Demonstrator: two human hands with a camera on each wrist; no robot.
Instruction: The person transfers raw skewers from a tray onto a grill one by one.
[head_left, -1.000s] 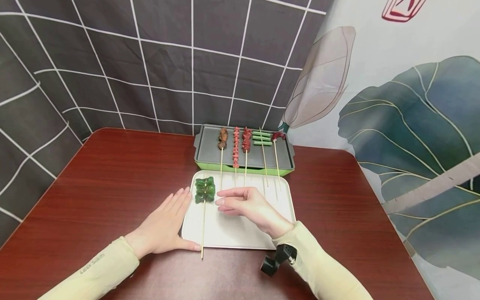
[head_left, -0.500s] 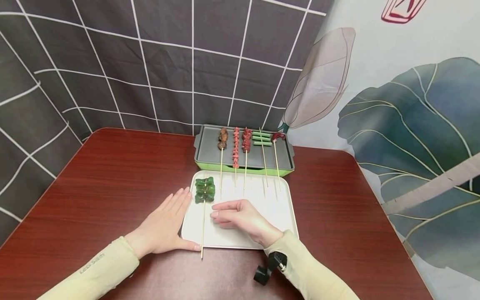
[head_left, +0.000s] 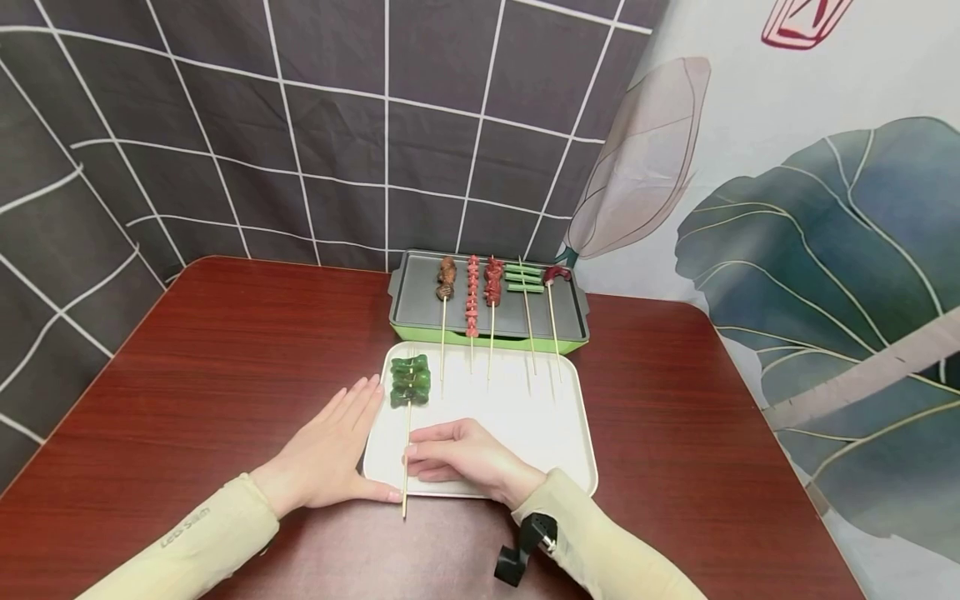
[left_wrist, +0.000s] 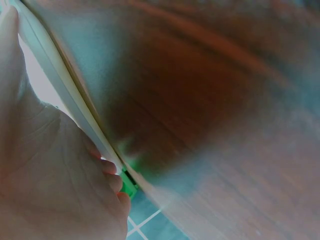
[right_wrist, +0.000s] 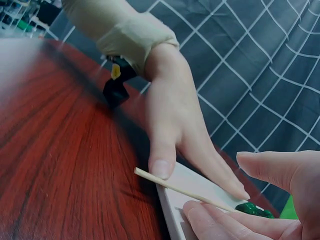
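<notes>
Right hand has slid back along the white tray; fingers now close narrowly at the green skewer stick. Left hand lies flat, steadying the tray edge.

A tray sits on the table, just near of a grill pan holding 5 skewers whose sticks overhang the tray. 1 skewer lies along the tray's left side.

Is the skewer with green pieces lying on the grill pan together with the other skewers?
No, the green skewer lies alone on the white tray, while the other skewers rest on the grill pan.
</notes>
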